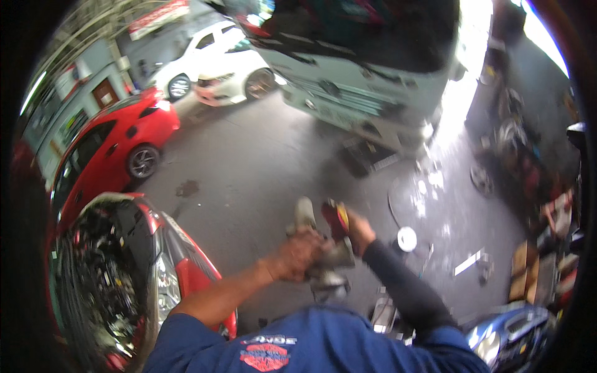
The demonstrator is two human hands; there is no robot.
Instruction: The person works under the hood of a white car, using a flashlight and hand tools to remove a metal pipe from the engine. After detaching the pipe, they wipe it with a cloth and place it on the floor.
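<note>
My left hand is closed around a grey part, blurred by motion; a pale rounded cylinder sticks out beyond its fingers. Dull grey, flared metal shows between my hands, and I cannot tell whether it belongs to the same piece. Above and to the right, my right hand, at the end of a dark sleeve, grips a dark red object with a yellow patch. Its kind does not show clearly. Another grey shape lies lower down, partly hidden near my shirt.
A red car with its engine bay exposed stands close on my left. Beyond are another red car, white cars and a large pale vehicle. On the dark floor lie a white disc and scattered parts; boxes line the right.
</note>
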